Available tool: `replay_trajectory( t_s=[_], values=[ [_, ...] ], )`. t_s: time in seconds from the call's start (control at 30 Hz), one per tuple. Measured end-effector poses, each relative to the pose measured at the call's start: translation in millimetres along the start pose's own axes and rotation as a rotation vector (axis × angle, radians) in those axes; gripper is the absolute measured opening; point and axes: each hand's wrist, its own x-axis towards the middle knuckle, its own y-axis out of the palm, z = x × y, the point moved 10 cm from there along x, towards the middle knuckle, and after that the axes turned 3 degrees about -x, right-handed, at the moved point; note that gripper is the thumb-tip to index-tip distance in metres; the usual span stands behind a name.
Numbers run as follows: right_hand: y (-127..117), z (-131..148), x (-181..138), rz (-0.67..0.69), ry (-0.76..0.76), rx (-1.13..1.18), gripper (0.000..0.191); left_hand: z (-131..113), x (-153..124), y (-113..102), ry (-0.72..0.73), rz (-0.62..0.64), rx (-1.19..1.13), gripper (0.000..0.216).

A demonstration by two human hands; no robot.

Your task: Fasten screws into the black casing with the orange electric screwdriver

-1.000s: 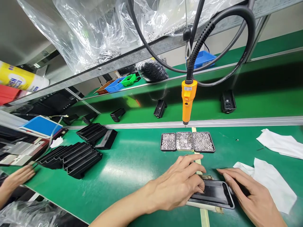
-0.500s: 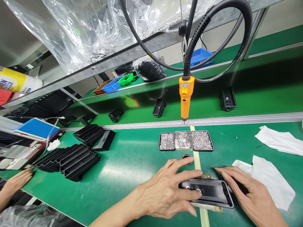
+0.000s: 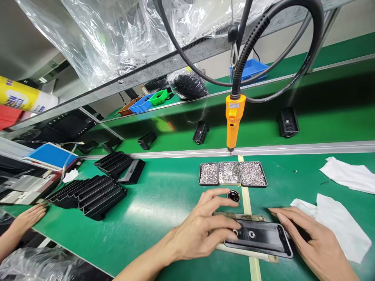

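A glossy black rounded-rectangular plastic panel [image 3: 259,239] with two small silver rings on its face lies flat on a thin pale backing strip on the smooth green desk [image 3: 164,203]. The left hand [image 3: 202,230] rests spread-fingered on the panel's left end, fingers [image 3: 222,223] loose, gripping nothing; the right hand [image 3: 310,242] lies flat along its right edge, fingers extended. Just beyond sit a small round black cap [image 3: 233,195], three shallow black trays of shiny metal screws [image 3: 233,173], an orange hanging electric screwdriver [image 3: 233,121], crumpled white cloths [image 3: 336,222] and stacked ribbed black plastic parts [image 3: 90,193].
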Motion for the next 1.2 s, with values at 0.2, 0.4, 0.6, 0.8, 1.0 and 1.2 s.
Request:
replay_trajectory(
  t_s=[0.2,0.4,0.6,0.8,1.0,1.2],
  values=[
    [-6,10,3,-0.041,-0.049,-0.019,0.027,-5,1,1,-0.216,0.098,0.182,0.008],
    [-3,7,1,-0.018,-0.046,-0.013,0.029,-21,15,11,-0.241,0.255,0.327,0.016],
    [-1,7,1,-0.009,-0.030,0.008,0.028,-25,17,14,-0.253,0.333,0.374,0.014],
    [-1,6,2,-0.009,-0.025,0.012,0.028,-30,18,17,-0.215,0.362,0.400,0.016],
    [0,3,3,-0.008,-0.016,0.018,0.029,-31,13,14,-0.226,0.337,0.324,0.015],
    [0,0,3,-0.028,-0.029,0.022,0.033,23,41,-30,-0.293,-0.144,0.128,0.012]
  ],
)
